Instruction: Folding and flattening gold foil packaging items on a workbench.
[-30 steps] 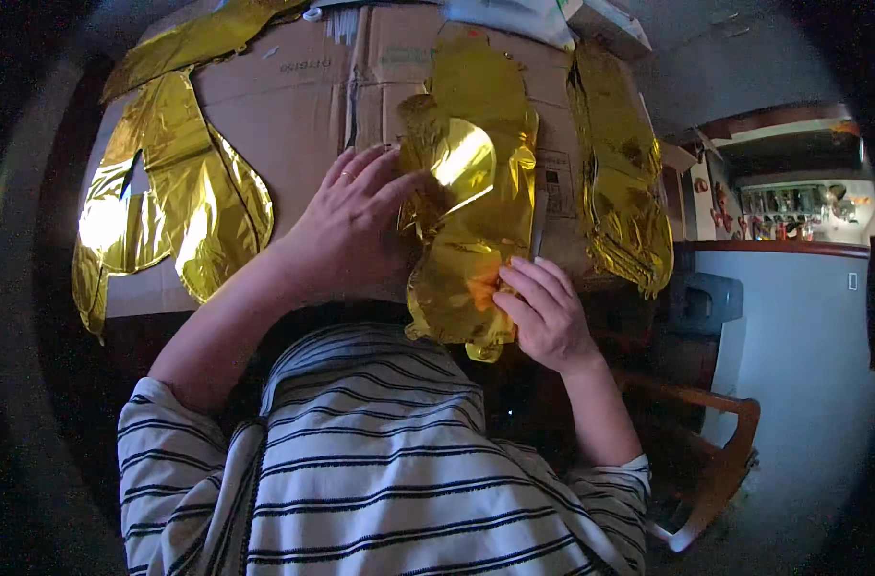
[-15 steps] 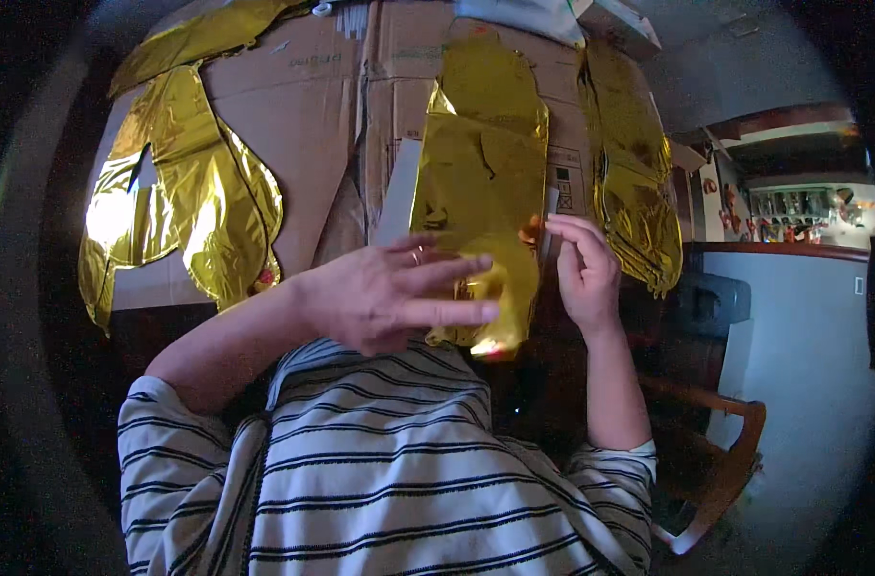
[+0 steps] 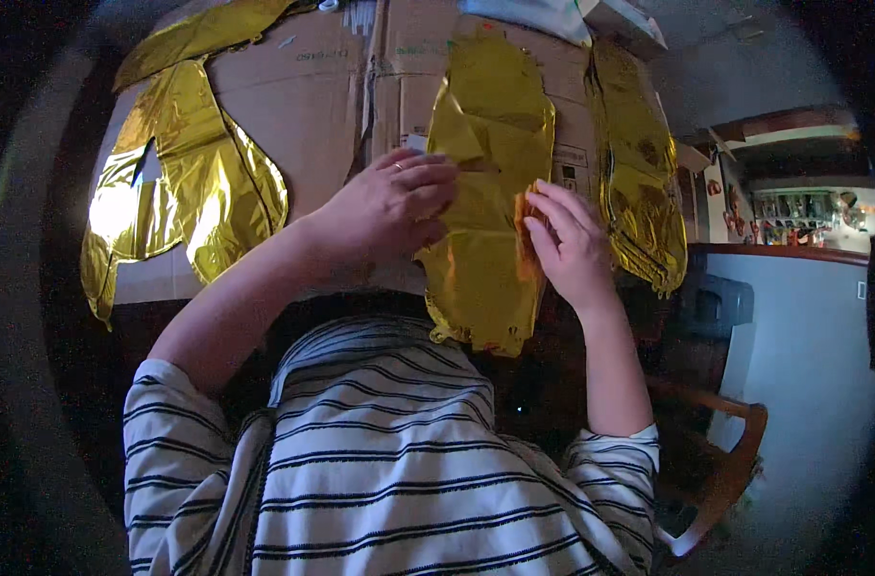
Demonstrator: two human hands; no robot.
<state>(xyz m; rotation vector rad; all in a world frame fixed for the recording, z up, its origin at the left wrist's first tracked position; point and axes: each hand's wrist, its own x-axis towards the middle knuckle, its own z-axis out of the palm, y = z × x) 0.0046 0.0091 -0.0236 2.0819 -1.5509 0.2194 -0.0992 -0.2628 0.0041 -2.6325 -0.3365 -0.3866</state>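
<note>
A flat, uninflated gold foil balloon [image 3: 490, 230] lies lengthwise in front of me on brown cardboard [image 3: 308, 115], its near end hanging past the cardboard's front edge. At its left edge is my left hand [image 3: 384, 206], fingers curled over the foil, with a ring on one finger. My right hand [image 3: 567, 245] pinches the right edge between thumb and fingers, and the foil mirrors the fingertips in orange. Creases run across the foil between the two hands. The left fingertips' exact hold is partly hidden.
Another gold foil balloon [image 3: 183, 173] lies at left, with gold foil [image 3: 202, 43] behind it. More gold foil [image 3: 639, 163] hangs at right. White strips [image 3: 359, 17] and a clear plastic bag [image 3: 528, 19] sit at the back. A wooden chair [image 3: 744, 432] stands at lower right.
My left hand has moved up and left from above the foil to its left edge. My right hand has shifted slightly left onto the right edge. The near part lies flatter.
</note>
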